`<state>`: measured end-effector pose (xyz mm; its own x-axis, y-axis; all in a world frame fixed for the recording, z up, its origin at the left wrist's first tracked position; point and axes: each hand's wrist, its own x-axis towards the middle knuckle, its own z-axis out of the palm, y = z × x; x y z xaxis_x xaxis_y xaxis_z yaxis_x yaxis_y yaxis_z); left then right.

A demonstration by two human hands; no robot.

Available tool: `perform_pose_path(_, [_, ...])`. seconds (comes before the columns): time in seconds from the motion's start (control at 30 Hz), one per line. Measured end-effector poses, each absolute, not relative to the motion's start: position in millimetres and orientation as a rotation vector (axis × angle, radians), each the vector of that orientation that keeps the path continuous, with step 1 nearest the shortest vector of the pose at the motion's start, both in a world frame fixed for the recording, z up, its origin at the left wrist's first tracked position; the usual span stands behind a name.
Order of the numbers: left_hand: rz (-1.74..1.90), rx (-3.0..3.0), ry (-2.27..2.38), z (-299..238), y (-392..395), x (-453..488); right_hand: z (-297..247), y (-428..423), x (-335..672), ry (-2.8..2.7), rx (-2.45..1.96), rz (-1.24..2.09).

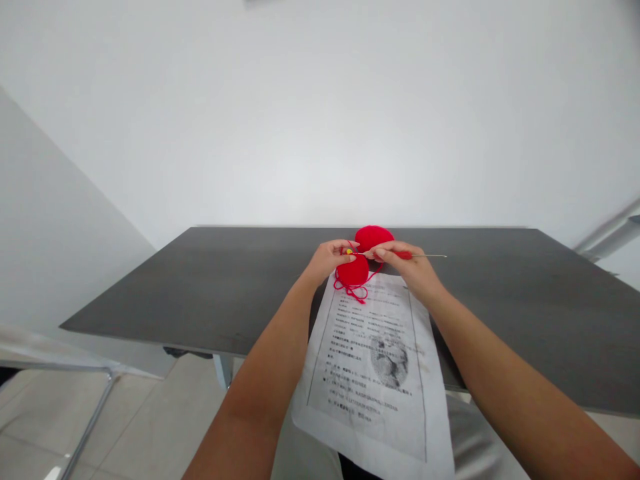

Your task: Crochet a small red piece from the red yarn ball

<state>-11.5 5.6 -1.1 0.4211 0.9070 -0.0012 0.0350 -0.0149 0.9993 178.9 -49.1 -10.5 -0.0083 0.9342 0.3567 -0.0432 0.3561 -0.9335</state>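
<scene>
A round red crochet piece (353, 270) is pinched at its upper edge by my left hand (330, 259). A small yellow stitch marker (349, 251) sits by those fingertips, and loops of red yarn (356, 292) dangle below the piece. My right hand (405, 260) is closed around a crochet hook (404, 255) with a red grip; one thin metal end sticks out to the right, and the other points at the piece's top edge. Whether its tip is inside a stitch is too small to tell. Just behind both hands lies a red yarn ball (374, 236), partly hidden.
A printed paper sheet (370, 427) with text and a dark picture hangs over the front edge of the dark table (215, 287), under my forearms. A white wall (320, 120) rises behind the table. Metal tubing (95, 413) stands at lower left.
</scene>
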Motion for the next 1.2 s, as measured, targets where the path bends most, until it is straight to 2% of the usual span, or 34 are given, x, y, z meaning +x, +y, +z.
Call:
perform_pose_path(0.43, [0.835,1.297,0.8,6,0,-12,-9,-51,175,-1.319,-0.885,0.902])
perform_pose_path(0.9, [0.857,1.465,0.896,0,3,-6,-23,-51,166,-1.779,-0.948,0.508])
perform_pose_path(1.07, [0.998,1.293,0.892,-12,5,6,-30,-49,158,-1.82,-0.915,0.242])
perform_pose_path(1.2, [0.919,1.077,0.754,-8,0,7,-30,-50,155,-1.826,-0.896,0.161])
